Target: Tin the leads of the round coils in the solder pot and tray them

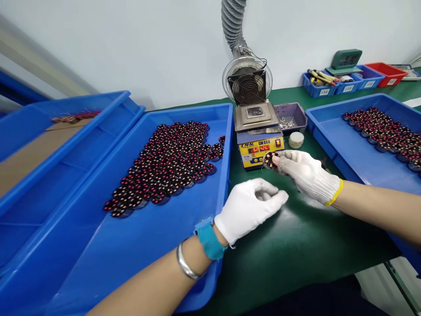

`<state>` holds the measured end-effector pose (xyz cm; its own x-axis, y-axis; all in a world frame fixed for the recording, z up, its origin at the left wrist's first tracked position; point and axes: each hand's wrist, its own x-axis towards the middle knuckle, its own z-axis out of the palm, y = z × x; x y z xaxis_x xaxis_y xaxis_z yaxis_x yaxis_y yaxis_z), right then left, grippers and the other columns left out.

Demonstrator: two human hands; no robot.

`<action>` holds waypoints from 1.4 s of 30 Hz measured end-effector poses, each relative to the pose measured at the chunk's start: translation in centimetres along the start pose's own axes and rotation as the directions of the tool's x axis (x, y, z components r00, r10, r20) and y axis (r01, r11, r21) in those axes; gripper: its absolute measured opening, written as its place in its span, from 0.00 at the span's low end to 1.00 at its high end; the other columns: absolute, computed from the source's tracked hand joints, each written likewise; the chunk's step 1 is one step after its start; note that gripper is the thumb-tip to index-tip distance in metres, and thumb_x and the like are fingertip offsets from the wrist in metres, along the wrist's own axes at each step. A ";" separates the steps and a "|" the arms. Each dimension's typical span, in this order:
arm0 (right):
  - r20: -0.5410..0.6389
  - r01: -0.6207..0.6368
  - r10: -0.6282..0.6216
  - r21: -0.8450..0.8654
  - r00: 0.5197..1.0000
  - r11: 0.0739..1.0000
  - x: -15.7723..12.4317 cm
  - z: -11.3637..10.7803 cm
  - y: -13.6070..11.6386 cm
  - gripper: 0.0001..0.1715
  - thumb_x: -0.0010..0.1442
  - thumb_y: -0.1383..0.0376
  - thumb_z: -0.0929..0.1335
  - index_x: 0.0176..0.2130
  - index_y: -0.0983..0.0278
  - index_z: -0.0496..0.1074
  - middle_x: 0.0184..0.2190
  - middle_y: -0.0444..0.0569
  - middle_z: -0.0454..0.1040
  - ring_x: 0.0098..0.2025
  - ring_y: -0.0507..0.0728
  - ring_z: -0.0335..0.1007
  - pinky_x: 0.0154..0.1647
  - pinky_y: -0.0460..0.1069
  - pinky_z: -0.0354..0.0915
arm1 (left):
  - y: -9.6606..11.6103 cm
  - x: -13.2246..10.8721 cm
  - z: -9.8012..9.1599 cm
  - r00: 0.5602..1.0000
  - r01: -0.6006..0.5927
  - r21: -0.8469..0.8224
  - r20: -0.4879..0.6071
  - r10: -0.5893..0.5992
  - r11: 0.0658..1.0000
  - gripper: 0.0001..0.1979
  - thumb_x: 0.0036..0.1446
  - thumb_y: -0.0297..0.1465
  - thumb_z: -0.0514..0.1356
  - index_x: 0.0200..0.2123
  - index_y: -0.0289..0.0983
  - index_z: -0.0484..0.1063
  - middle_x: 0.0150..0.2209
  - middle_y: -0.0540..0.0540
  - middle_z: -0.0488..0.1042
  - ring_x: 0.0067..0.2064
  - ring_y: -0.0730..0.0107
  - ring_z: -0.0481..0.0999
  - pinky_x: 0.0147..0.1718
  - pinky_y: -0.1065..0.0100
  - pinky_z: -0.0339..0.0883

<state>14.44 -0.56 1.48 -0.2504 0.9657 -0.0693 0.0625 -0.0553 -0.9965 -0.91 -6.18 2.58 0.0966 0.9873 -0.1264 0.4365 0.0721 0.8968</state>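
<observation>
My right hand, in a white knit glove with a yellow cuff edge, pinches a small round black part with copper-coloured spots. The part is held on edge just in front of the yellow and blue CM 550 heating unit, whose red digits are lit. My left hand, also white-gloved, hovers over the green table by the tray's rim. Its fingers are loosely curved, thumb and forefinger slightly apart, and nothing shows between them. Many similar round parts stand packed in the left blue tray.
More round parts fill part of the right blue tray. Behind the heating unit are a fan and a grey duct. A purple bin, a round whitish pad and small blue bins stand nearby.
</observation>
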 end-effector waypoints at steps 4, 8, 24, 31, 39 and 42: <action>0.057 0.024 -0.030 0.104 0.998 0.994 0.0 0.4 0.2 0.16 0.56 0.54 0.70 0.32 0.66 0.71 0.29 0.46 0.71 0.31 0.50 0.65 0.31 0.44 0.61 | 0.5 0.5 -0.5 0.993 0.094 -0.213 -0.053 -0.108 0.972 0.21 0.45 0.39 0.68 0.41 0.35 0.69 0.25 0.53 0.71 0.23 0.78 0.69 0.22 0.75 0.63; 0.036 0.050 -0.055 0.138 0.998 0.989 -0.3 0.9 0.1 0.13 0.55 0.58 0.71 0.35 0.66 0.72 0.32 0.47 0.73 0.34 0.52 0.69 0.34 0.45 0.64 | 1.1 0.5 -0.7 0.984 0.170 -0.293 0.097 -0.148 0.941 0.19 0.47 0.37 0.68 0.39 0.34 0.69 0.22 0.53 0.72 0.20 0.79 0.68 0.18 0.76 0.61; -0.024 0.170 -0.169 0.063 0.985 0.983 -0.8 1.3 0.1 0.14 0.55 0.61 0.71 0.38 0.68 0.71 0.35 0.50 0.74 0.35 0.53 0.71 0.36 0.47 0.68 | 0.2 0.2 -3.2 0.894 -0.269 -0.216 -0.420 0.160 0.939 0.16 0.58 0.42 0.56 0.29 0.35 0.69 0.19 0.51 0.71 0.19 0.75 0.70 0.17 0.74 0.62; 0.010 0.216 -0.217 0.014 0.976 0.976 -1.2 1.3 0.2 0.11 0.56 0.64 0.70 0.40 0.67 0.72 0.37 0.49 0.74 0.40 0.55 0.71 0.43 0.50 0.68 | -0.5 0.5 -0.4 0.992 -0.098 -0.060 -0.086 0.092 0.993 0.18 0.58 0.45 0.56 0.25 0.37 0.64 0.19 0.53 0.69 0.20 0.76 0.68 0.20 0.74 0.62; -0.041 0.180 -0.178 0.038 0.983 0.983 -0.7 1.0 0.2 0.15 0.56 0.60 0.71 0.40 0.68 0.70 0.36 0.50 0.73 0.36 0.54 0.71 0.36 0.48 0.68 | 0.5 -0.9 -2.8 0.906 -0.324 -0.088 -0.316 0.282 0.942 0.13 0.59 0.38 0.56 0.27 0.37 0.69 0.18 0.52 0.69 0.19 0.76 0.68 0.20 0.73 0.62; -0.040 0.207 -0.206 0.036 0.978 0.978 -1.0 1.1 0.0 0.15 0.56 0.61 0.71 0.39 0.68 0.70 0.37 0.51 0.73 0.37 0.54 0.71 0.37 0.48 0.68 | 0.4 -0.4 -3.0 0.928 -0.223 -0.086 -0.325 0.184 0.971 0.19 0.60 0.44 0.53 0.26 0.37 0.68 0.17 0.52 0.68 0.18 0.76 0.67 0.19 0.73 0.60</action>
<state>13.66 -1.80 1.51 -0.2193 0.9657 0.1390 -0.0255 0.1367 -0.9903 -3.44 -6.15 4.25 -0.1208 0.9751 0.1859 0.3256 -0.1380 0.9354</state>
